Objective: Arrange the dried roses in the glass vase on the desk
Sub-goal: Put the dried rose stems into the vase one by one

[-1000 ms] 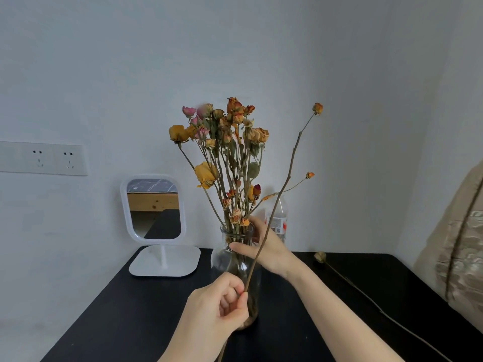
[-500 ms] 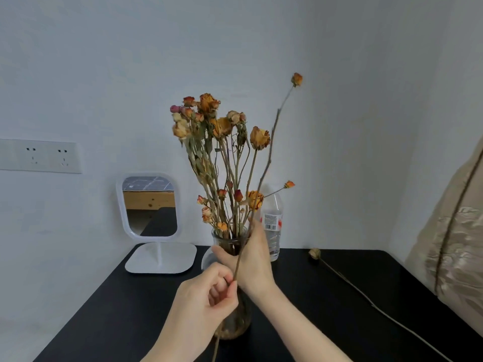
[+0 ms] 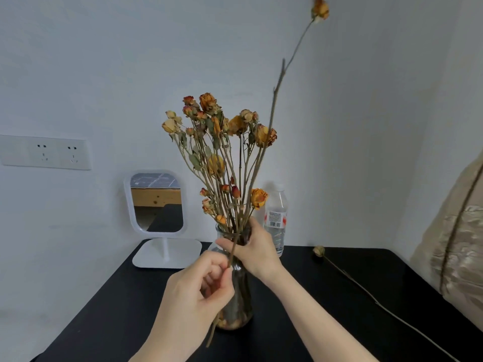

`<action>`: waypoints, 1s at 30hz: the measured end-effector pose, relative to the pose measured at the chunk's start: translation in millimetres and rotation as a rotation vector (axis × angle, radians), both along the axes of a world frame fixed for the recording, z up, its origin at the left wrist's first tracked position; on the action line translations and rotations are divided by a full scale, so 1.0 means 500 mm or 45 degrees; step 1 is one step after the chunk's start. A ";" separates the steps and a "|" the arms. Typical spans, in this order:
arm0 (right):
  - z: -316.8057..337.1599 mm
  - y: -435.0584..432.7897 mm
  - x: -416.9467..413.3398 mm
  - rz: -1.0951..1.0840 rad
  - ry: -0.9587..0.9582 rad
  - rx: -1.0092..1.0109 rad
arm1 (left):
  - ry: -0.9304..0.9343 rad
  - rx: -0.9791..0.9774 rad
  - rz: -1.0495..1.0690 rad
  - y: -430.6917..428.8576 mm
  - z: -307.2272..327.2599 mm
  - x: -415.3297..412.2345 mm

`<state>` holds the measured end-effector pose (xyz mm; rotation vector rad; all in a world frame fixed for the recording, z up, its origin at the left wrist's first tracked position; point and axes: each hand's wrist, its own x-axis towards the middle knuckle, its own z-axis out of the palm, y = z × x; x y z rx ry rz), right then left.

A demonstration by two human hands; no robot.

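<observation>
Above vase [image 3: 243, 291], left hand [image 3: 193, 296] has lifted long rose stem [image 3: 274, 90] higher.

Left hand [image 3: 193, 291] is pinching a long rose [image 3: 271, 108] low on its stem, its bloom towering over the bunch [image 3: 217, 142]. Right hand [image 3: 257, 250] is gripping the vase [image 3: 239, 304] neck. Another rose [image 3: 347, 275] is lying on the desk [image 3: 326, 322].
</observation>
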<state>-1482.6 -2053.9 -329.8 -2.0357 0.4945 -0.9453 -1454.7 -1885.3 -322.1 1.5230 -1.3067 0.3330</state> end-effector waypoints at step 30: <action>-0.014 0.002 0.001 -0.003 -0.041 0.019 | 0.022 0.041 0.025 -0.023 0.022 0.018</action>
